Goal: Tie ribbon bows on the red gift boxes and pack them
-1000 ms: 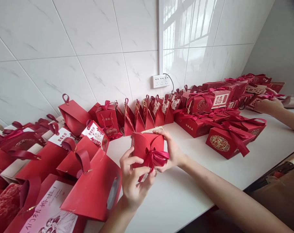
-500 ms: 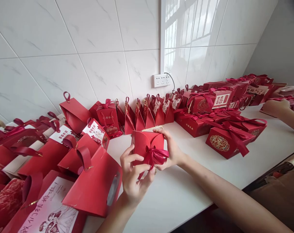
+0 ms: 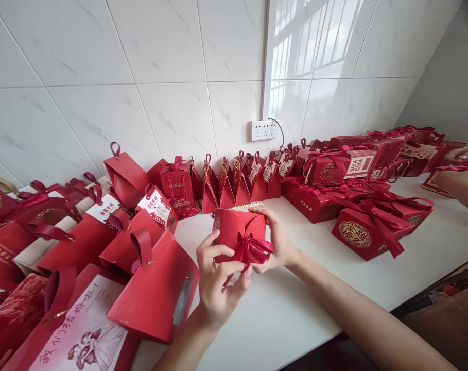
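White tiled wall [image 3: 172,123] behind; white bench [image 3: 307,319] running along its foot. On the bench, a crowded bank of red boxes at left, the nearest plain one, the windowed box [image 3: 149,293], lying tilted; stacked bow-tied boxes at right, the closest of them, the medallion box [image 3: 355,234], set well apart from the hands. Between those groups, against the wall, a row of small peaked boxes [image 3: 226,193].

Ribboned box [image 3: 249,226]: out in front of the peaked row, squarely between the person's two hands, curved flaps toward the person. Near-cubic from here, so no clear long axis. Both hands are on it, neither nearer.

Right hand [image 3: 277,242]: curved round the right side, fingertips at the top rear edge, thumb low by the bow. Left hand [image 3: 220,281]: half curled, fingers on the left side and lower front, thumb tip at the ribbon's lower end (pinching it or merely touching, I cannot tell).

Ribbon [image 3: 255,250]: deep pink, gathered at the flaps, tails toward the right hand. Hidden: the box's back and underside; whether it rests on the bench is unclear. At the far right, a co-worker's hand [image 3: 465,188] is cut off by the edge of view.
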A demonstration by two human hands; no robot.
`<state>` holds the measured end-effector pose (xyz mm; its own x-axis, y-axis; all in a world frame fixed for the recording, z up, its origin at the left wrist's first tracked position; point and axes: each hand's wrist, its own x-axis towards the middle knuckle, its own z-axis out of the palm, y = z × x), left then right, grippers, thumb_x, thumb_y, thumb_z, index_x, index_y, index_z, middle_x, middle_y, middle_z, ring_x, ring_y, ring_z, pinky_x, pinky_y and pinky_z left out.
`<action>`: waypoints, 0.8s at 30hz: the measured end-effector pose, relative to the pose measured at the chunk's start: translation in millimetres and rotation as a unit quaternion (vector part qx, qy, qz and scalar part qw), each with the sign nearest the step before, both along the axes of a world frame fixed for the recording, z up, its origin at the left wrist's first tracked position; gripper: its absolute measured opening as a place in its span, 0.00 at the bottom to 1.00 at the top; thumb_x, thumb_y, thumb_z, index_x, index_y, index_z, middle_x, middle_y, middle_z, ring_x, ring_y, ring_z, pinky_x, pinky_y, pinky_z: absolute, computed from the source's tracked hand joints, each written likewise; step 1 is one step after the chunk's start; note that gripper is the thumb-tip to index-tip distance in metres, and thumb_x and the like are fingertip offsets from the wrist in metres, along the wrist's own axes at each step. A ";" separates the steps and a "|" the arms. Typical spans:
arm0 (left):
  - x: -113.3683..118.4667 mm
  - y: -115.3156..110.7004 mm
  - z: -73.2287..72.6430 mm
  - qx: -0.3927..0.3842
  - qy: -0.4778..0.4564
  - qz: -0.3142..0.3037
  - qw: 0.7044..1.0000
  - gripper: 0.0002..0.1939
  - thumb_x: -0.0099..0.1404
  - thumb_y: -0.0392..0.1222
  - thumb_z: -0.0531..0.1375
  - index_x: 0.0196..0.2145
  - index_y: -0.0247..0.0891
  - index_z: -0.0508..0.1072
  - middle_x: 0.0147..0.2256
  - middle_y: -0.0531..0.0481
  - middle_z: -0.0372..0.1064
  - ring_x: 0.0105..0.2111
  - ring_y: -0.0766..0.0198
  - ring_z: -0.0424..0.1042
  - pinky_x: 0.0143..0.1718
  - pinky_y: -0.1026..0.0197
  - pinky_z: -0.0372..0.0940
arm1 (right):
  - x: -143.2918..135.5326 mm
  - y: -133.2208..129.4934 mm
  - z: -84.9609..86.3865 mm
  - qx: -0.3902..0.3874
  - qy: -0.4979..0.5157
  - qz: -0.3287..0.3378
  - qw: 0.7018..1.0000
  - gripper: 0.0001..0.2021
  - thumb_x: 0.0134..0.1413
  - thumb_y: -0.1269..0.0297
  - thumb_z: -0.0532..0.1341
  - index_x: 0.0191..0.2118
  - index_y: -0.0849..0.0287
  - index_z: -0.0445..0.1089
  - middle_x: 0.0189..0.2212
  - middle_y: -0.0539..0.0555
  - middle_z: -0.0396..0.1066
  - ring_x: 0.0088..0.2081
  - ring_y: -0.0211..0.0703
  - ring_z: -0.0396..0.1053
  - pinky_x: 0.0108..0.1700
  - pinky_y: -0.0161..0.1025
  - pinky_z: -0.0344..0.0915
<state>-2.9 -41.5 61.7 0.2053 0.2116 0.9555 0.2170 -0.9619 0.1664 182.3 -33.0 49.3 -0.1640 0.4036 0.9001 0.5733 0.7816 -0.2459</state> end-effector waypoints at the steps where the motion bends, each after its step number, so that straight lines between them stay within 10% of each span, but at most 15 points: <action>1: 0.3 0.1 0.1 0.003 -0.005 -0.001 1.000 0.04 0.61 0.34 0.59 0.30 0.39 0.67 0.34 0.49 0.59 0.52 0.54 0.63 0.44 0.51 0.70 | 0.1 0.2 -0.9 0.000 0.002 -0.002 1.000 0.50 0.30 0.50 0.69 0.60 0.55 0.44 0.51 0.63 0.60 0.52 0.61 0.64 0.49 0.55 0.65; 24: 1.4 0.3 0.0 0.006 -0.005 -0.005 1.000 0.04 0.61 0.33 0.59 0.30 0.38 0.66 0.34 0.49 0.59 0.53 0.52 0.62 0.44 0.51 0.70 | -0.8 -1.6 3.0 0.014 0.011 0.018 1.000 0.48 0.34 0.52 0.68 0.61 0.57 0.45 0.51 0.63 0.59 0.52 0.58 0.63 0.50 0.54 0.64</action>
<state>-1.5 -41.2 61.7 0.1982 0.1974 0.9601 0.2051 -0.9662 0.1563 181.5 -34.6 52.3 -0.1573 0.3733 0.9143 0.5399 0.8077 -0.2369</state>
